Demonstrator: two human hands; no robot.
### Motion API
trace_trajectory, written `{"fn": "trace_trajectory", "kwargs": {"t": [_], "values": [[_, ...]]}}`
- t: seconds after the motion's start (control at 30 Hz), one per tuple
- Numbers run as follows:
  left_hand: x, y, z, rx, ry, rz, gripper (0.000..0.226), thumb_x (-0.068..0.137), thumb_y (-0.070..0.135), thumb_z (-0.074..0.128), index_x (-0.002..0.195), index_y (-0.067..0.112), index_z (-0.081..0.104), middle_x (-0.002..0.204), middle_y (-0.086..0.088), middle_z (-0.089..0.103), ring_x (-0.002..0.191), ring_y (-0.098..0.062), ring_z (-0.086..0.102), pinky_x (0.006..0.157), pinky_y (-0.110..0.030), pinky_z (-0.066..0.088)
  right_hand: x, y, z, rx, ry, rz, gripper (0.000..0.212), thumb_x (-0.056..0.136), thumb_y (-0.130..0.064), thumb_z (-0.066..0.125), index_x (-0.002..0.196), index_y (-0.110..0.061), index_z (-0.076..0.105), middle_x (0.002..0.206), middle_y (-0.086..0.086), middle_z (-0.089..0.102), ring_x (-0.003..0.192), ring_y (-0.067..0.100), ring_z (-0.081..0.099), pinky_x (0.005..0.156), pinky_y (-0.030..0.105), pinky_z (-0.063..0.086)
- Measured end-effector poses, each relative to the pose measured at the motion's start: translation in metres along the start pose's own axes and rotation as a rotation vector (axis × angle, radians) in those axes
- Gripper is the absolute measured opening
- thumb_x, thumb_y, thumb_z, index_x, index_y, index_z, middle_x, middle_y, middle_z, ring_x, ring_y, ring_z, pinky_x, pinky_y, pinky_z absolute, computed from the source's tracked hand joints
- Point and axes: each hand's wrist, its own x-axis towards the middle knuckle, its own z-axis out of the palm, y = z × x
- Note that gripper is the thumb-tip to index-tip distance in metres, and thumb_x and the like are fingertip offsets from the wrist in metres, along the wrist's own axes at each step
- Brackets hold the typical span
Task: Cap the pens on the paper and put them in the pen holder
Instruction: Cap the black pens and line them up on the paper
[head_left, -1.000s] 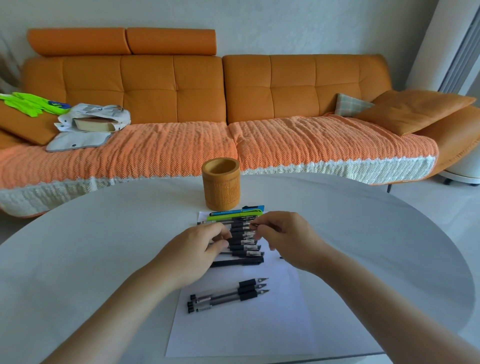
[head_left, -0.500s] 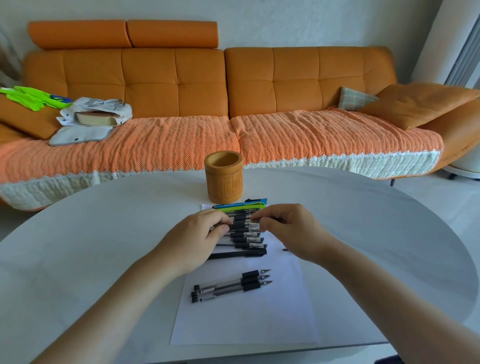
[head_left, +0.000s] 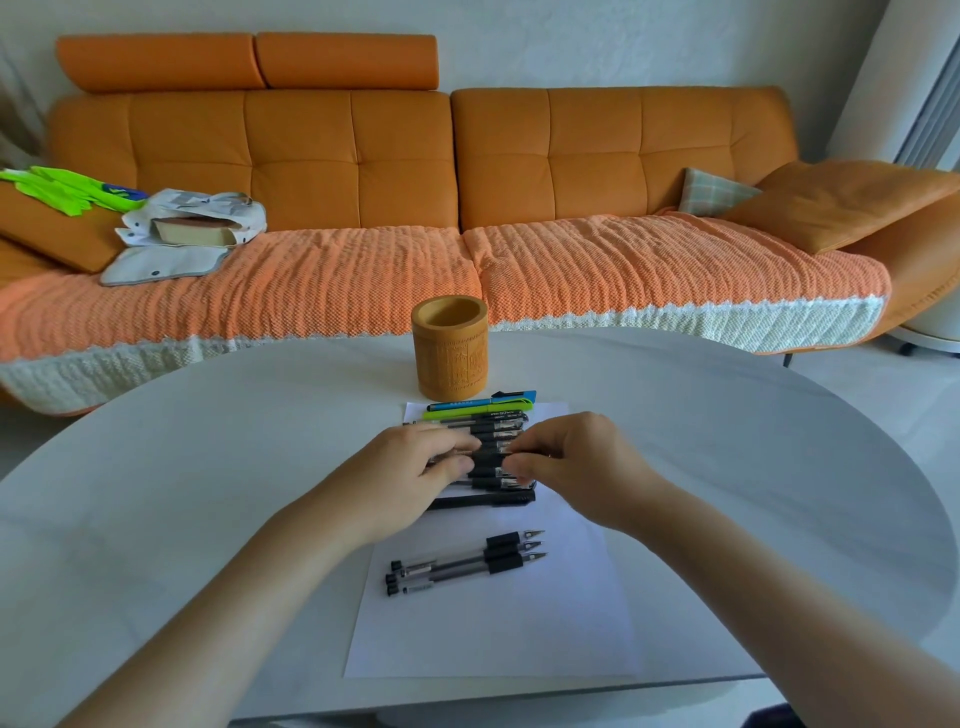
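Row of pens (head_left: 496, 434), seemingly capped, at the far end of the paper (head_left: 493, 634); 3 uncapped pens (head_left: 462, 564) nearer. Pen holder (head_left: 451, 348) just beyond looks empty, so capping and all loading remain. Left hand (head_left: 410, 467) and right hand (head_left: 576, 460) curl onto the row; actual grip cannot be told. White table (head_left: 208, 467); orange sofa (head_left: 353, 171) behind.

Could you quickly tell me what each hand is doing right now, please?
Left hand: grips a black pen in the row.
Right hand: pinches what looks like the same pen's cap end.
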Motion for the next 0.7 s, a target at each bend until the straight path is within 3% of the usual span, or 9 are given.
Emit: {"fn": "trace_trajectory", "kwargs": {"t": [0.1,0.27,0.33,0.43,0.53,0.6,0.7], "values": [[0.000,-0.002,0.002,0.030,-0.013,0.025,0.015,0.096,0.030,0.054,0.090,0.033,0.067,0.084,0.019,0.058,0.084,-0.001,0.055,0.076,-0.020,0.039,-0.003,0.003,0.006,-0.032,0.026,-0.042,0.006,0.087,-0.026,0.070,0.087,-0.026,0.077,0.071,-0.012,0.070,0.067,0.001,0.062,0.062,0.013,0.047],[-0.003,-0.004,0.004,0.064,0.022,0.120,0.018,0.093,0.025,0.060,0.104,0.022,0.074,0.085,0.018,0.058,0.087,-0.002,0.054,0.073,-0.013,0.038,-0.012,0.003,0.015,0.045,0.045,-0.017,0.009,0.089,-0.025,0.068,0.089,-0.025,0.077,0.072,-0.006,0.070,0.065,0.007,0.059,0.057,0.013,0.045],[-0.005,-0.005,0.002,0.086,0.041,0.157,0.018,0.091,0.023,0.062,0.104,0.023,0.075,0.085,0.017,0.059,0.086,0.000,0.055,0.071,-0.009,0.037,-0.012,0.003,0.019,0.189,0.019,0.063,0.010,0.088,-0.024,0.069,0.081,-0.025,0.076,0.065,-0.005,0.067,0.050,0.008,0.047,0.051,0.017,0.039],[-0.006,-0.006,-0.002,0.076,0.083,0.177,0.017,0.088,0.022,0.067,0.102,0.025,0.076,0.084,0.015,0.060,0.081,0.001,0.055,0.066,-0.010,0.037,-0.011,0.000,0.022,0.280,-0.021,0.149,0.022,0.090,-0.024,0.067,0.069,-0.029,0.072,0.058,-0.006,0.063,0.046,0.012,0.038,0.050,0.025,0.035],[-0.004,-0.006,-0.003,0.039,0.090,0.128,0.017,0.086,0.024,0.070,0.101,0.029,0.076,0.082,0.016,0.059,0.079,0.000,0.055,0.065,-0.011,0.036,-0.007,-0.002,0.020,0.159,-0.042,0.127,0.017,0.091,-0.030,0.065,0.075,-0.030,0.073,0.065,-0.008,0.069,0.050,0.011,0.044,0.053,0.027,0.041],[-0.002,-0.005,-0.003,0.028,0.047,0.071,0.017,0.088,0.026,0.067,0.102,0.030,0.075,0.085,0.017,0.057,0.083,-0.002,0.055,0.069,-0.012,0.035,-0.004,-0.001,0.016,0.018,-0.027,0.070,0.009,0.088,-0.035,0.067,0.083,-0.031,0.074,0.077,-0.011,0.070,0.060,0.002,0.053,0.058,0.021,0.045],[-0.003,-0.002,-0.003,0.109,-0.019,0.019,0.016,0.087,0.034,0.067,0.101,0.036,0.075,0.086,0.018,0.057,0.084,-0.004,0.053,0.071,-0.021,0.040,-0.002,-0.001,0.008,-0.111,-0.041,0.025,0.007,0.082,-0.040,0.074,0.087,-0.035,0.075,0.084,-0.018,0.065,0.070,-0.013,0.053,0.058,0.009,0.035]]}}
